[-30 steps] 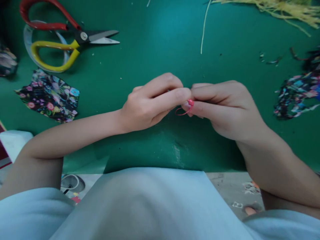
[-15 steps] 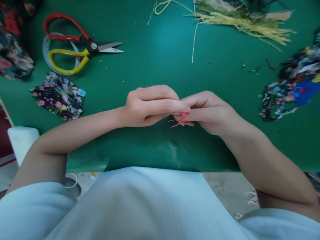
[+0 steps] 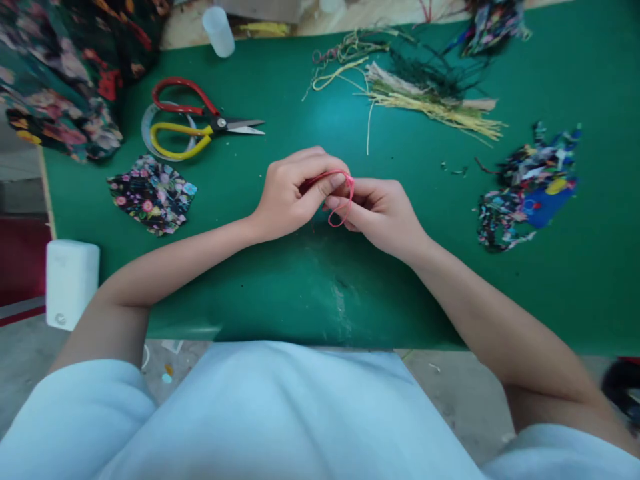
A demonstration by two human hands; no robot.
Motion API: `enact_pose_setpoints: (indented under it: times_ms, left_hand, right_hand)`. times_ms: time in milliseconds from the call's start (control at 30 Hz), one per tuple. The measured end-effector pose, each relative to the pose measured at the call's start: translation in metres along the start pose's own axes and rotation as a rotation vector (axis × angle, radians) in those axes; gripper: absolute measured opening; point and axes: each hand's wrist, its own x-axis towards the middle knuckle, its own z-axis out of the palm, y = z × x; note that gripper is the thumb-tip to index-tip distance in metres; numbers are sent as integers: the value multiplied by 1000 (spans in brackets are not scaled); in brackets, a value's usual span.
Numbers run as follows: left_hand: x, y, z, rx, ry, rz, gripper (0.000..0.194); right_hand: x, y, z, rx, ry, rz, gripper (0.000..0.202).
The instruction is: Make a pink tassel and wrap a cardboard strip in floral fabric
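Observation:
My left hand (image 3: 299, 191) pinches a thin red cord (image 3: 336, 219) between thumb and fingers. From the other side my right hand (image 3: 383, 215) closes its fingertips on the same cord, and the fingertips of both hands nearly meet. Loops of the cord stand out between and below the fingers; a small bunched part lies at the right fingertips, its exact form too small to tell. Both hands are above the green table (image 3: 280, 287).
Scissors (image 3: 220, 123) rest on a clear ring at the upper left, above a floral fabric piece (image 3: 153, 195). Yellow and green strands (image 3: 435, 107) lie at the back. Fabric scraps (image 3: 530, 187) are at right, a white device (image 3: 73, 283) at left.
The view has shifted, showing more of the table's back. My fingers have changed their grip, with the left thumb now in sight, and more red cord shows in loops.

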Motion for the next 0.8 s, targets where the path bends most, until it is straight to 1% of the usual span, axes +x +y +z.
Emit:
enact_pose_setpoints:
  times_ms: [133,233,367,467,567,700,767,800]
  left_hand:
    - [6,-3,-3,-97,53,-100,42]
    - [11,-9,-5,-221,80,-162,45]
    - [15,-14,-5,-434,115,-274,43]
    - [16,-14,-3,-628,110,-371,41]
    - [14,-13,-1,-820,101,-471,41]
    - [10,-14,-1,-959,103,-560,37]
    - [9,-16,-2,-999,122,-584,33]
    - [8,-17,-3,-1011,128,-593,32]
  right_hand:
    - [17,5,2,-86,106,-94,50]
    - [33,8,3,-113,142,-156,54]
    - [50,11,8,-5,207,-153,58]
    - [53,13,11,88,233,-131,60]
    - [47,14,12,60,219,-161,56]
    - [35,16,7,-125,177,-248,38]
    - [36,17,-1,-159,230,-331,30]
    - [40,16,-8,-168,281,-371,30]
